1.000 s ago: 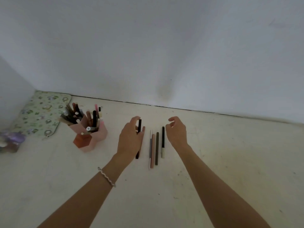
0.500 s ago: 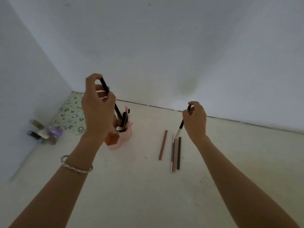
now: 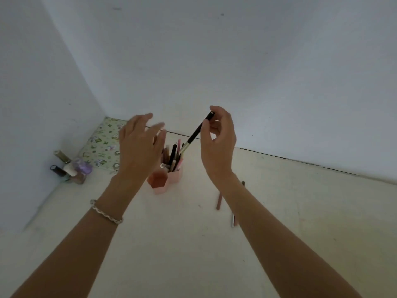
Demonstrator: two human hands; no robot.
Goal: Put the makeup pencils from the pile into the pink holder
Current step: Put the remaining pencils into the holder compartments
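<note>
The pink holder (image 3: 169, 180), made of hexagonal cups, stands on the pale floor and holds several pencils upright. My right hand (image 3: 218, 145) pinches the top of a black pencil with a silver end (image 3: 194, 135); it slants down with its lower tip just above the holder's pencils. My left hand (image 3: 139, 147) hovers left of the holder, fingers spread, holding nothing. A pink-brown pencil (image 3: 219, 201) lies on the floor to the right of the holder. Other pencil ends (image 3: 234, 220) peek out from under my right forearm, which hides most of the pile.
Nail polish bottles (image 3: 71, 168) cluster in the left corner beside a floral mat (image 3: 101, 145). White walls close the space at the left and back.
My left hand has let go of its black pencil, which now stands in the holder, and has opened. My right hand has carried its black pencil left, over the holder.
</note>
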